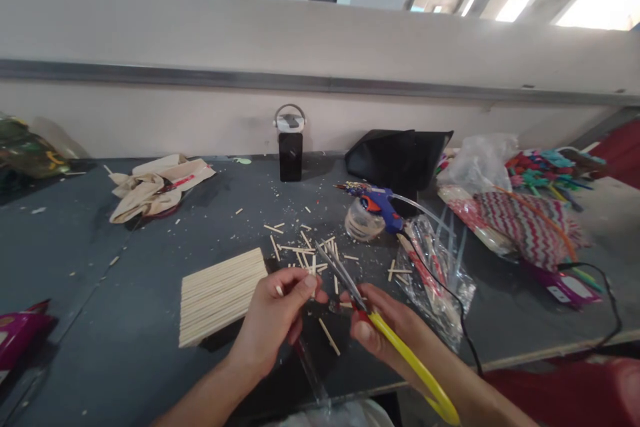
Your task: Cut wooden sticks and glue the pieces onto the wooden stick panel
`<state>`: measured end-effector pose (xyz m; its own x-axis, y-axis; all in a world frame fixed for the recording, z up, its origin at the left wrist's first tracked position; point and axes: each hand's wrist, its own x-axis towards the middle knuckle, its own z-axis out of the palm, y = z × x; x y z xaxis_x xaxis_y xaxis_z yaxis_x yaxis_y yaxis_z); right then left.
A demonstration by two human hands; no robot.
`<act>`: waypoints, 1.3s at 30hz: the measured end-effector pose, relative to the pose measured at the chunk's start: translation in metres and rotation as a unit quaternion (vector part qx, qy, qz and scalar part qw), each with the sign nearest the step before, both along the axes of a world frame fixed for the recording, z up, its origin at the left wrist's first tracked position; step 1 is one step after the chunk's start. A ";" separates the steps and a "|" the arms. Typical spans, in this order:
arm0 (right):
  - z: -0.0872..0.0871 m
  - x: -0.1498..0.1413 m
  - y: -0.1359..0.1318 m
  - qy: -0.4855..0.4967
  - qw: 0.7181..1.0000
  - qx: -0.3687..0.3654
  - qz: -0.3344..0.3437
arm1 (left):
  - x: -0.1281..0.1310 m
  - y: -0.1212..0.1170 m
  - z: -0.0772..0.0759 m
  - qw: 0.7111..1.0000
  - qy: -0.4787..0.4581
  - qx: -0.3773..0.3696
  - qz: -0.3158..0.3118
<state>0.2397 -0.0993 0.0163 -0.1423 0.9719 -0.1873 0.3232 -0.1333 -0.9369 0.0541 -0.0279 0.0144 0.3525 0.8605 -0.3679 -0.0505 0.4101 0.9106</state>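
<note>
My left hand (280, 310) is closed in a pinch on a short wooden stick (279, 291), of which only a small pale end shows between the fingers. In my right hand (385, 320) is a yellow-handled hand tool (400, 347) with long silver jaws and red near the pivot; whether it is shears or pliers I cannot tell. Its jaws point up and left, a little right of my left fingertips. Short cut wooden pieces (303, 250) lie scattered beyond both hands. Left of my left hand is a flat panel of wooden sticks (223, 293) laid side by side.
A blue glue gun (385, 207) rests by a roll of clear tape (364, 220), its black cord trailing right. Plastic packaging (445, 287) lies right of my right hand. Farther back are a phone (291, 157), a black pouch (400, 157) and a crumpled cloth (150, 190).
</note>
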 end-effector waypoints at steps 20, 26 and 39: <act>0.017 0.000 0.000 -0.107 0.988 -0.060 0.099 | -0.010 0.005 0.009 0.954 0.183 0.194 -0.139; 0.018 0.000 0.000 -0.099 0.988 -0.060 0.106 | -0.011 0.005 0.011 0.954 0.175 0.187 -0.159; 0.030 -0.002 0.006 -0.121 0.983 -0.040 0.130 | -0.009 0.005 0.010 0.965 0.134 0.135 -0.181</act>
<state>0.2379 -0.0928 0.0462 -0.3259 0.8893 -0.3209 0.5689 -0.0867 -0.8178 0.0454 -0.0234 0.0246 0.5717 0.7756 -0.2675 0.3046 0.1021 0.9470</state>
